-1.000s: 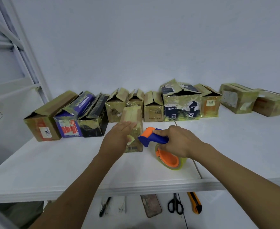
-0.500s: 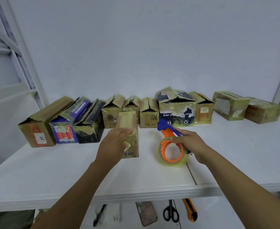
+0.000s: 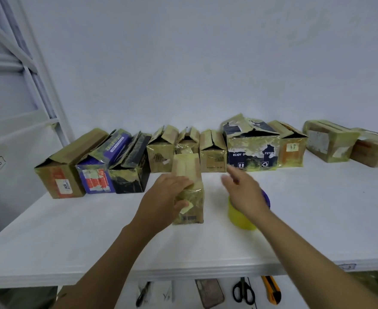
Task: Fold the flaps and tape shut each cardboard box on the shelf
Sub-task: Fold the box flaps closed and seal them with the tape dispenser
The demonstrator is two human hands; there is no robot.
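Observation:
A small brown cardboard box point(image 3: 189, 197) with its top flaps folded shut stands alone on the white shelf point(image 3: 72, 241), in front of a row of boxes. My left hand point(image 3: 168, 197) grips its near left corner, fingers on top and thumb on the front face. The tape dispenser point(image 3: 241, 214), a yellow roll with a bit of blue showing, rests on the shelf to the box's right. My right hand point(image 3: 244, 190) hovers just above it with fingers extended, holding nothing.
Several worn boxes line the back wall, from a brown one point(image 3: 65, 166) at the left to taped ones point(image 3: 331, 141) at the right, some with flaps up. Below the shelf edge lie scissors point(image 3: 242, 292), a utility knife point(image 3: 271, 289), a phone point(image 3: 209, 294) and a pen point(image 3: 142, 294).
My right hand set the tape dispenser down on the shelf, let go of it and lifted away with fingers spread. My left hand stays on the small box.

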